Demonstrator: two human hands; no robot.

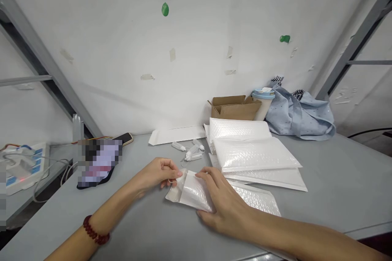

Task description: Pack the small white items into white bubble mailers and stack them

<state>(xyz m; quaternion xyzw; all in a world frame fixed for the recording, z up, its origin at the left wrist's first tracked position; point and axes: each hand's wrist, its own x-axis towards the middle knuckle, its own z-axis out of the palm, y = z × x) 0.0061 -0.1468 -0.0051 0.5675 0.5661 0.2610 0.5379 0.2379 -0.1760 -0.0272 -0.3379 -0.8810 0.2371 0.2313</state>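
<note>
My right hand is wrapped around a small white bubble mailer, thumb below and fingers on top. The mailer's open end and flap face left. At that opening my left hand pinches a small white thing with a thin cord loop; the fingers hide most of it. Just beyond the hands lie several small clear-and-white vials with thin cords. Beneath my right forearm another bubble mailer lies flat on the grey table.
Larger bubble mailers are stacked at right of centre. Behind them stand an open cardboard box, a lidded cup and a blue cloth bag. A long white mailer lies by the wall. Leftward are a phone and a power strip.
</note>
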